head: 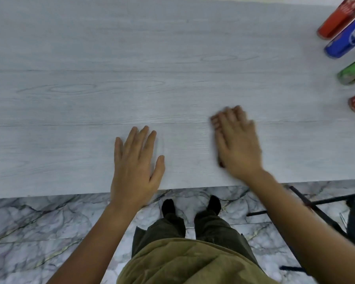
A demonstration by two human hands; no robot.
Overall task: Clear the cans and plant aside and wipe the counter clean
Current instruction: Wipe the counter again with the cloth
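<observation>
My left hand (pixel 136 167) lies flat, fingers spread, on the tabletop (pixel 131 68). My right hand (pixel 237 143), blurred, presses flat beside it. The cans (pixel 344 37) stand well apart, far right.

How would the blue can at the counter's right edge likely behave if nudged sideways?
The blue can looks tall and slim, so it would probably tip. Once down, its round body would likely roll. The smooth counter may let it slide.

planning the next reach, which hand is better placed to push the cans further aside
Right, probably. The right hand lies flat on the counter on the same side as the cans at the right edge. The left hand rests flat nearer the middle, farther from them.
</observation>
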